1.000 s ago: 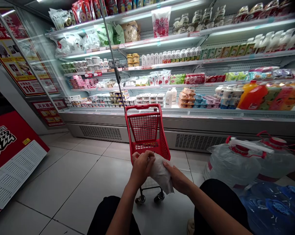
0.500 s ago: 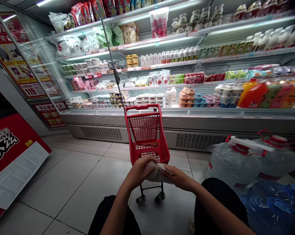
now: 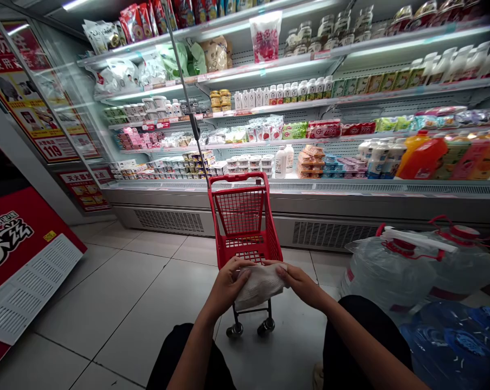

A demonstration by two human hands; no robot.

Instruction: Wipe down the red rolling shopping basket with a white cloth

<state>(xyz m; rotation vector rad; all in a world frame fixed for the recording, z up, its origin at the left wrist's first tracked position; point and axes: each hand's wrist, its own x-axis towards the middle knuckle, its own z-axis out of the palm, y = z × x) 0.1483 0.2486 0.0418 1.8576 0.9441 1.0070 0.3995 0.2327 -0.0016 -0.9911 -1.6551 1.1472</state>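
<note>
A white cloth (image 3: 259,285), soft and creased, stretches between my hands. My left hand (image 3: 229,285) pinches its left end, thumb on top and fingers behind. At the other end, my right hand (image 3: 300,281) grips the cloth with the thumb on its near face. Both hands are just in front of the red shopping cart (image 3: 245,216), partly covering its lower basket. Whether any finger touches the cart cannot be made out. Black wheels show below the cloth.
A refrigerated display shelf (image 3: 245,187) full of dairy and drinks spans the back. Large water jugs (image 3: 395,268) and blue water bottles (image 3: 456,341) stand at right on the tiled floor (image 3: 143,292). A red freezer (image 3: 21,260) is at left. My knees flank my arms.
My hands have drawn slightly apart, and the cloth, bunched before, is now spread wider and flatter between them. The cart has stayed in place.
</note>
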